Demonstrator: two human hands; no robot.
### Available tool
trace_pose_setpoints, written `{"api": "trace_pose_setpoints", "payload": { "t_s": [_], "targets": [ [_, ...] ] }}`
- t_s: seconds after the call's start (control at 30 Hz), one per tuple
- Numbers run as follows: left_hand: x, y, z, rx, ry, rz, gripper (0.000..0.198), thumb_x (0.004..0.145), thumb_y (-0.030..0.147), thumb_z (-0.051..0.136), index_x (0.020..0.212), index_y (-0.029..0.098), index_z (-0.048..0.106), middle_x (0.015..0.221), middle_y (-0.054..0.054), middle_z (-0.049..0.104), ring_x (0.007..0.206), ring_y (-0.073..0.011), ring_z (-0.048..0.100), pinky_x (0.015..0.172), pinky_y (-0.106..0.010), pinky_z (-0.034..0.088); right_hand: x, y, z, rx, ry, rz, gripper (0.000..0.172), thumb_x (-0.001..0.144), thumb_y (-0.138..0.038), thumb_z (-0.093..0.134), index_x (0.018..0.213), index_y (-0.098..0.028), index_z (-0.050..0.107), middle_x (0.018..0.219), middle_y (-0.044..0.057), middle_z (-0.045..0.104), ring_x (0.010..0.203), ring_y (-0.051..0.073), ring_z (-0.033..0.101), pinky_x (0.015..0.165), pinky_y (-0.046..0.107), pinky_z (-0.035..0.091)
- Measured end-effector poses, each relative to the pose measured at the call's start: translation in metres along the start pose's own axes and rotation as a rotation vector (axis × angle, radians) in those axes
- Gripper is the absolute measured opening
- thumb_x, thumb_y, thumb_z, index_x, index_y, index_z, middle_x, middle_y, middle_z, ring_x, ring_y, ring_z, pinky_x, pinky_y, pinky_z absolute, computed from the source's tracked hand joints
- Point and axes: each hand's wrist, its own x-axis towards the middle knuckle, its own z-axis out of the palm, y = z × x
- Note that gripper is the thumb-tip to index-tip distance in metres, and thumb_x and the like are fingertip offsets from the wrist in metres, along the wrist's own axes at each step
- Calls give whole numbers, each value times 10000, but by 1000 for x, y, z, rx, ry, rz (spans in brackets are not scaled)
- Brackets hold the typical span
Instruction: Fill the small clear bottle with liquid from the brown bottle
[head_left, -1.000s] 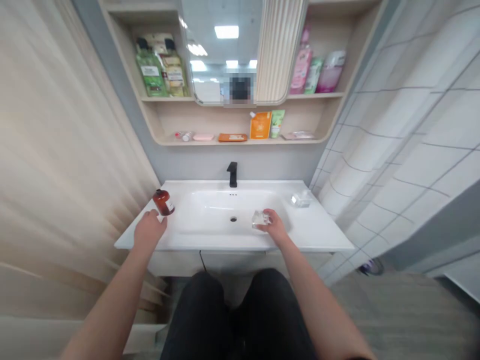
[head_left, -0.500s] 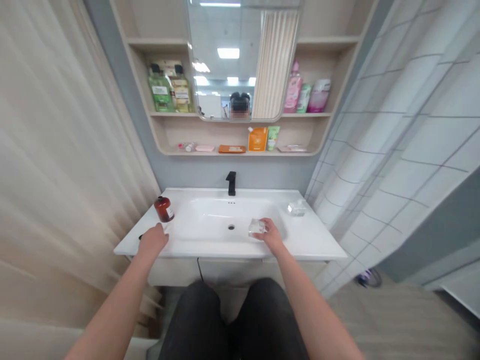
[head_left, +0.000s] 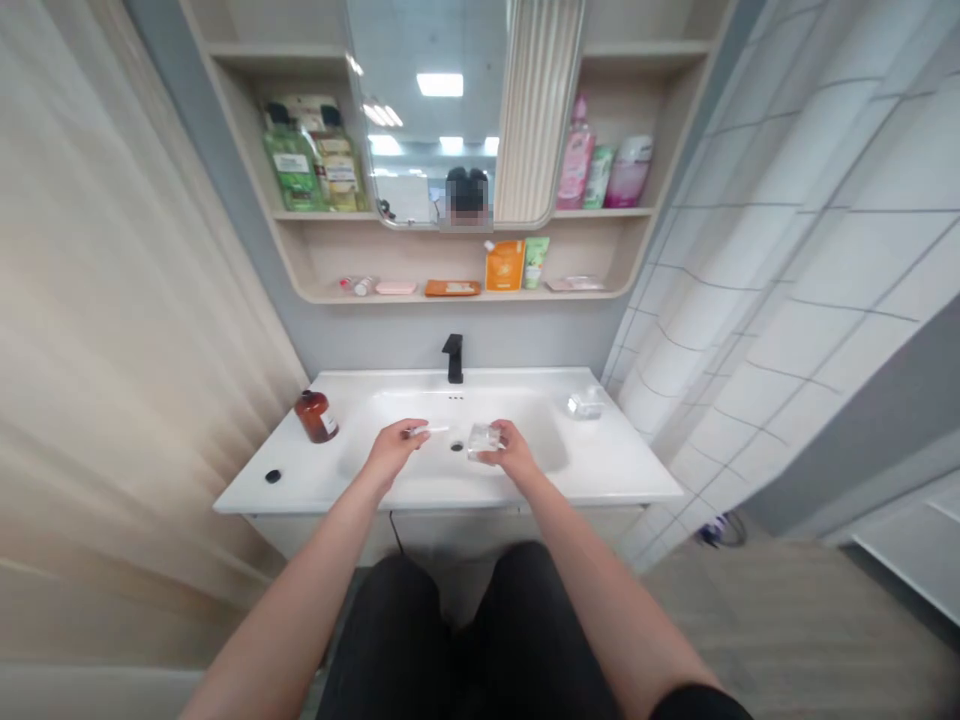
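Over the basin of the white sink (head_left: 517, 480), my right hand (head_left: 516, 452) grips a clear, squarish glass container (head_left: 481, 442) from its right side. My left hand (head_left: 391, 452) is closed on a thin white stick-like item (head_left: 436, 429), whose free end points right toward the container. The two are apart, with a small gap between them. On the left of the counter stands an amber bottle (head_left: 316, 416) with a white label. A round black cap (head_left: 273, 476) lies in front of it.
A black faucet (head_left: 454, 358) rises behind the basin. Another clear container (head_left: 585, 404) sits on the counter's right. Above, a shelf unit (head_left: 315, 292) with a mirror (head_left: 427, 130) holds several bottles, an orange pouch (head_left: 505, 265) and small packets. Curtains hang on both sides.
My left hand has moved right from the counter to above the basin, with the white item now showing; the black cap is uncovered. My right hand and the glass container shifted slightly left.
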Motion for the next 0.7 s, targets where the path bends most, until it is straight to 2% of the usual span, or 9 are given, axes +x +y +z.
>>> {"api": "trace_pose_setpoints", "payload": {
  "t_s": [0.17,0.27,0.4,0.53,0.63,0.7],
  "targets": [
    [9,8,20,-14,-10,17,523,666,541,918,1040,213,756,824,-27,739,759,-204,692,737,-345,562,-2,14,17,41,9,-23,812,491,-449,974,1186,-287,585,1119,3,696,1014,271,690,886,423,599],
    [15,11,25,4,-50,7,488,671,493,918,1046,219,771,825,-35,758,767,-221,704,760,-358,556,-5,22,16,7,-17,-41,812,521,-436,966,1227,-284,594,1134,3,701,1005,258,688,931,425,590],
    [22,13,33,39,-94,42,419,714,442,885,1058,219,801,877,-61,793,803,-251,729,788,-381,567,-5,26,11,-113,-35,-66,781,530,-410,962,1226,-285,629,1169,16,721,993,259,679,911,412,579],
    [29,20,41,273,-110,133,314,754,370,873,1037,236,842,936,-63,815,821,-252,728,834,-393,587,-4,28,9,-171,-67,-100,757,550,-394,955,1234,-292,649,1169,3,734,966,248,678,883,391,568],
    [32,26,51,456,-195,226,273,771,301,863,1038,249,855,1023,-54,824,882,-242,734,878,-377,593,-3,31,9,-196,-73,-108,742,556,-389,961,1226,-291,657,1183,8,737,970,244,676,872,374,559],
    [31,25,61,521,-259,278,313,777,252,853,1090,250,849,1070,-51,825,950,-246,749,908,-368,593,-2,33,9,-210,-91,-104,757,557,-394,974,1234,-287,655,1213,18,735,965,238,673,872,369,553]
  ]
}}
